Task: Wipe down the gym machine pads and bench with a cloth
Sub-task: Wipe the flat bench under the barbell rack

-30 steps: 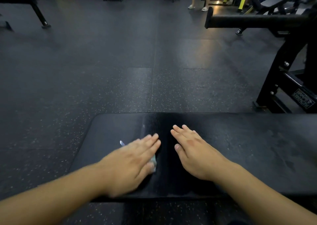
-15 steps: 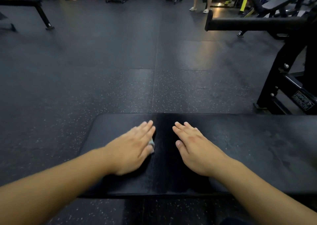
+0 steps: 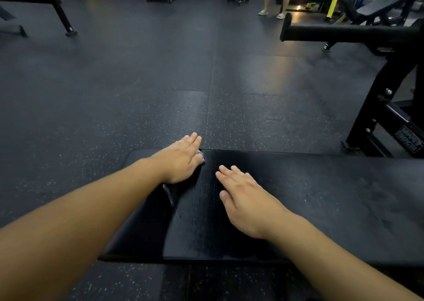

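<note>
A black padded bench (image 3: 321, 204) runs across the lower half of the view. My left hand (image 3: 181, 159) lies flat with straight fingers at the bench's far edge, pressing a small pale cloth (image 3: 201, 155) onto the pad. Only a sliver of the cloth shows by the fingers. My right hand (image 3: 243, 199) rests flat on the pad a little nearer and to the right, fingers straight, holding nothing. A darker damp band runs along the pad between the two hands.
A black machine frame (image 3: 378, 107) with a padded roller bar (image 3: 344, 33) stands at the right. Speckled rubber floor (image 3: 137, 82) stretches ahead. Another bench (image 3: 46, 0) stands far left. A seated person (image 3: 277, 0) and yellow equipment are at the back.
My left hand has slid the cloth away from me across the pad, from the near side to the far edge. My right hand has stayed flat in nearly the same spot.
</note>
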`<state>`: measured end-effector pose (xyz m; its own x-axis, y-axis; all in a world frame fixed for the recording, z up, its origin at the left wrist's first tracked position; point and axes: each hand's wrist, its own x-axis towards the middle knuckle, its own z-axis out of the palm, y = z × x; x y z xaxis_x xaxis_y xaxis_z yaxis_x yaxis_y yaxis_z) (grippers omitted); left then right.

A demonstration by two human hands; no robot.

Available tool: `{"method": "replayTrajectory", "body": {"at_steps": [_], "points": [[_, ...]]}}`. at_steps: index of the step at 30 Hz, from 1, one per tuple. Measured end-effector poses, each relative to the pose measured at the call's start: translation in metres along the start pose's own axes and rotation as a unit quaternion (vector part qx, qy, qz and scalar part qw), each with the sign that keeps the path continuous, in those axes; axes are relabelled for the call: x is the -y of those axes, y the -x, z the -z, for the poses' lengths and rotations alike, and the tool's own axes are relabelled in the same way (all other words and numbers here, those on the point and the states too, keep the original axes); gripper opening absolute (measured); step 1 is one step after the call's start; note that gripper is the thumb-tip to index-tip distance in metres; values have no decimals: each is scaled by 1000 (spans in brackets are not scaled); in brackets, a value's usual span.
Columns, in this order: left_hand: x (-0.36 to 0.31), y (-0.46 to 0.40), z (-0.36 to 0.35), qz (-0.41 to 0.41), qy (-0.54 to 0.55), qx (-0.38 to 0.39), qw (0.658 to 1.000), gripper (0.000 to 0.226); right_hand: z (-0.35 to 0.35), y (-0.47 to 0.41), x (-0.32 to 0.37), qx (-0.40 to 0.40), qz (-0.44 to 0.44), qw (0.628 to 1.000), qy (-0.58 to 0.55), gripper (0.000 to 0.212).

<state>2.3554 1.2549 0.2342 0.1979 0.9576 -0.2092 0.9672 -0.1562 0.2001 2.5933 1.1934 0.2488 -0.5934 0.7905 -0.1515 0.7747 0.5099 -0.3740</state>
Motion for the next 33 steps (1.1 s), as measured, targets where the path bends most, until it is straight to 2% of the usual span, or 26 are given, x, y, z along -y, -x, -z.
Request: {"method": "replayTrajectory", "body": {"at_steps": [4,13,17,21,24,28,33], "points": [[-10,13,-8,-3,0,-16,1000,68,4,7,-2,5,-6,1000,3,55],[-25,158,-33,-86,-46,2,995,62,1,3,4,10,5,1000,7,55],[-7,126,-21,-85,-51,1,995,62,-4,-10,13,11,17,1000,8,55],[15,52,-5,-10,-11,-10,1000,66,-4,-16,19,14,15,1000,7,55],[21,24,1,8,4,-14,1000,65,-3,-19,16,17,6,1000,11,55],[13,39,-7,5,4,-27,1000,68,-2,-18,13,20,-7,1000,9,55],[-3,124,-24,-52,-33,6,998,68,-2,-12,14,21,1,1000,4,56]]}}
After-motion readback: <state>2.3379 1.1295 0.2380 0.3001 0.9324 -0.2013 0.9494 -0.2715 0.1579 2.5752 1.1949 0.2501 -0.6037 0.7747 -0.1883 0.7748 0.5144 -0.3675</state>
